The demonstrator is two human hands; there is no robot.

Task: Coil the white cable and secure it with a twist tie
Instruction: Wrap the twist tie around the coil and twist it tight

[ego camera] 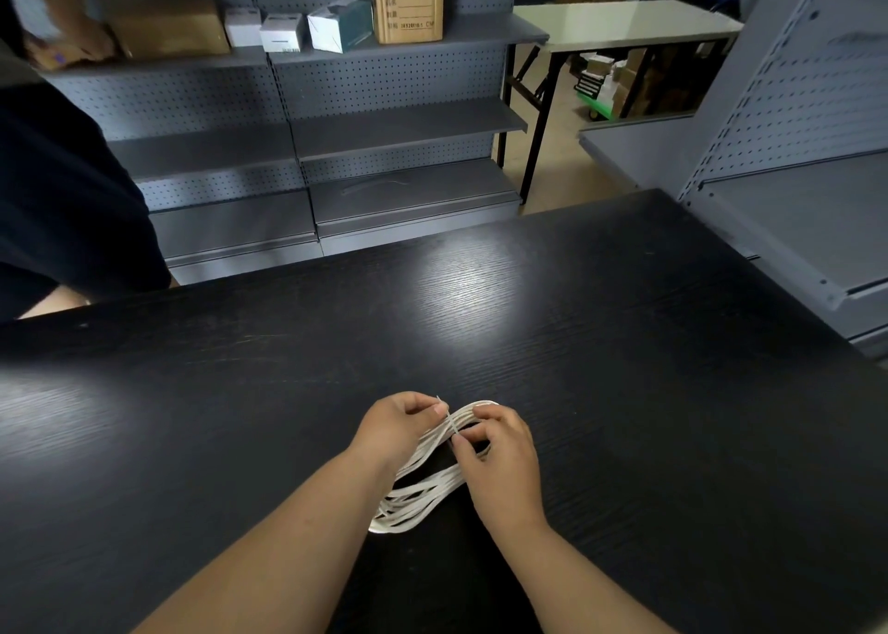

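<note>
Two hands held the tie (450,423): your left hand (399,424) pinched its far end over the cable (423,494), coiled on the table (600,326) near you; your right hand (502,463) pinched its near end. A slack pinch could have let the loops spring apart. Open table spread left, right and far.

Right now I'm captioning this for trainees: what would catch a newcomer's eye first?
At the near middle of the black table, the left hand and right hand pinch a twist tie across a coiled white cable. Behind, grey pegboard shelving holds cardboard boxes on top.
</note>
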